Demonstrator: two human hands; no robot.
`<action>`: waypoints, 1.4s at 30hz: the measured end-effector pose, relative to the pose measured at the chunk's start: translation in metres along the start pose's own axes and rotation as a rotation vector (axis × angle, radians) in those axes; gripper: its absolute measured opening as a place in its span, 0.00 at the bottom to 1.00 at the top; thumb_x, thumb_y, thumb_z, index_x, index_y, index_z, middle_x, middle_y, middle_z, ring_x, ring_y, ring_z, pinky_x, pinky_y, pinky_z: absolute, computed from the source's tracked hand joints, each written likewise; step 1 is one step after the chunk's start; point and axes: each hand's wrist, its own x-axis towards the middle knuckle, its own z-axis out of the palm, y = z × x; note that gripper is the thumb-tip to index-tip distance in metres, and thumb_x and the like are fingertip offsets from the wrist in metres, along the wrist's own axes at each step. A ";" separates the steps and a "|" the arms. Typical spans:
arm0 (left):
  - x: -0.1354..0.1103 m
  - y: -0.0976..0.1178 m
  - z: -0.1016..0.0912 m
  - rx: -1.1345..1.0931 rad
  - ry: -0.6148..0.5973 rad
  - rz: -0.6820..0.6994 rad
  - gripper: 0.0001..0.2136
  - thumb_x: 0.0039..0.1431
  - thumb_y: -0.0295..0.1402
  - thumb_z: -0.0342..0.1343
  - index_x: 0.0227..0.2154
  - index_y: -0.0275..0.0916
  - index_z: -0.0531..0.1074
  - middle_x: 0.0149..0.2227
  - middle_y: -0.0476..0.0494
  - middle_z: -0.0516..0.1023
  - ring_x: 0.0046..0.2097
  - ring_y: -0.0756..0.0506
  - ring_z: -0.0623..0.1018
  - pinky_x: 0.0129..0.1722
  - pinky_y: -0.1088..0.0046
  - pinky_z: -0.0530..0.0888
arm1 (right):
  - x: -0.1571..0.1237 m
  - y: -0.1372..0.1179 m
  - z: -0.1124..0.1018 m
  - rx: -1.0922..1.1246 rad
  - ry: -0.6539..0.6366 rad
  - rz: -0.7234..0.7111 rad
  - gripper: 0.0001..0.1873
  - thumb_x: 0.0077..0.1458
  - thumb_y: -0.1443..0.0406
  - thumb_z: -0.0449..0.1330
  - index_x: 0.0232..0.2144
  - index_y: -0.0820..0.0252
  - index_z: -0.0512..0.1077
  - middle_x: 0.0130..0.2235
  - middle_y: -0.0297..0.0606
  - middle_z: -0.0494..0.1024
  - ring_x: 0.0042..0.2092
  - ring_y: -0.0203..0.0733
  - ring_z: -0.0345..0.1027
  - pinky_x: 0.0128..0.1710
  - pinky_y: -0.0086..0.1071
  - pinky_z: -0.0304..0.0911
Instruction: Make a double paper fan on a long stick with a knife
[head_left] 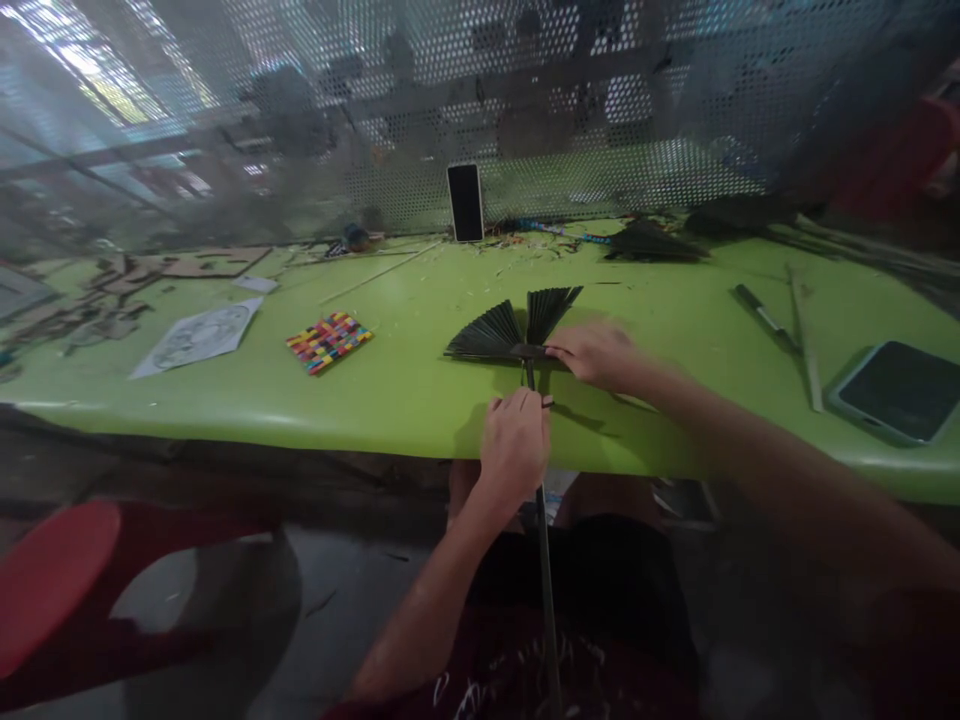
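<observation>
A dark pleated leaf fan (487, 332), spread in two halves with a gap between them, lies on the green table near its front edge. From its middle a long thin stalk (546, 570) runs down past the table edge over my lap. My left hand (514, 440) is closed around this stalk just below the fan. At the fan's right side, my right hand (596, 355) pinches its lower edge by the centre; slight blur softens the fingers. Part of the right half is hidden behind that hand.
A woven multicoloured square (328, 342) and a paper with a drawing (199, 335) lie left. A phone (466, 203) stands against the mesh panel at the back. To the right are a marker (765, 315), a flat stick (805, 340) and another phone (900, 390). A red stool (60, 580) stands lower left.
</observation>
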 end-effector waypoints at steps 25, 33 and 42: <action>-0.006 -0.003 0.002 -0.013 0.073 0.167 0.14 0.69 0.29 0.42 0.27 0.40 0.66 0.26 0.45 0.75 0.30 0.44 0.75 0.39 0.63 0.70 | -0.007 -0.005 0.018 -0.101 0.076 0.049 0.21 0.67 0.64 0.44 0.41 0.60 0.76 0.42 0.46 0.81 0.38 0.46 0.74 0.32 0.34 0.56; -0.021 -0.008 -0.008 -0.055 0.035 0.262 0.13 0.67 0.30 0.41 0.28 0.43 0.66 0.27 0.43 0.74 0.31 0.41 0.75 0.41 0.58 0.73 | -0.010 -0.009 0.014 -0.106 0.060 0.066 0.19 0.63 0.68 0.46 0.41 0.60 0.77 0.39 0.46 0.81 0.37 0.46 0.74 0.30 0.33 0.55; -0.103 0.005 -0.041 -0.247 -0.426 0.181 0.11 0.68 0.38 0.48 0.34 0.49 0.74 0.38 0.44 0.77 0.40 0.44 0.77 0.39 0.65 0.77 | -0.010 -0.009 0.012 -0.077 0.037 0.087 0.19 0.66 0.65 0.45 0.41 0.60 0.76 0.43 0.48 0.81 0.38 0.46 0.74 0.33 0.35 0.58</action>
